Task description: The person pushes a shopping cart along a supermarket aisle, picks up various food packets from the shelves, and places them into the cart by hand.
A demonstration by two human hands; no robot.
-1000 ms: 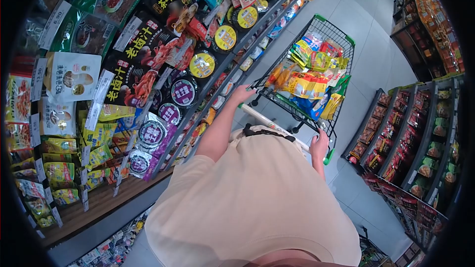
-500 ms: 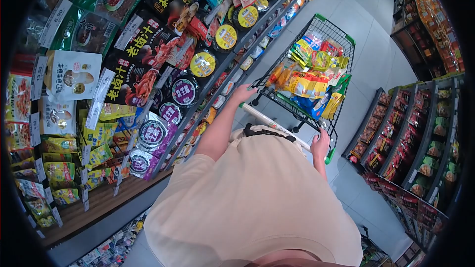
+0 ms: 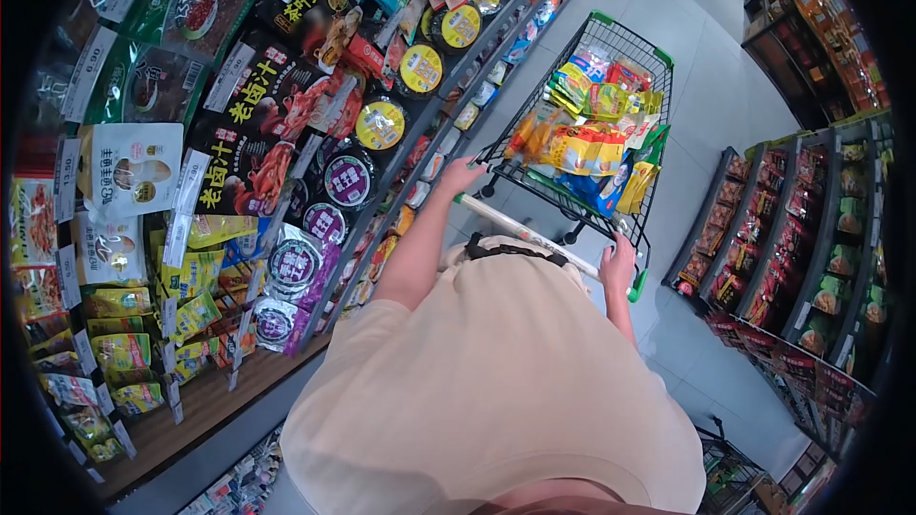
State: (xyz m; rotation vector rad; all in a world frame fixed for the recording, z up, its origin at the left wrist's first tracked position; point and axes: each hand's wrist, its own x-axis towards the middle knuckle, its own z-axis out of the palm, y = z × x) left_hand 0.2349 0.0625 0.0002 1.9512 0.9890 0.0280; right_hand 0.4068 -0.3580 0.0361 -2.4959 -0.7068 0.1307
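A black wire shopping cart [image 3: 658, 72] with green corners stands in front of me, with colourful packets [image 3: 596, 148] lying in its basket. Its pale handle [image 3: 515, 229] runs across just ahead of my waist. At the handle's left end, my left hand [image 3: 461, 175] is closed on the cart, fingers near the basket's rear corner. My right hand [image 3: 618, 265] is wrapped round the handle close to its green right end. Both hands hold nothing else that shows.
Tall shelves [image 3: 215, 420] with bagged snacks, round tubs and price tags rise close on the left. Shelves of packets [image 3: 763, 229] stand to the right, with another rack [image 3: 811, 38] farther ahead. Part of another cart [image 3: 730, 463] shows at the lower right.
The view has shifted slightly, so the cart appears a little higher and to the left, and the left shelf packets sit somewhat differently. Both hands remain on the cart.
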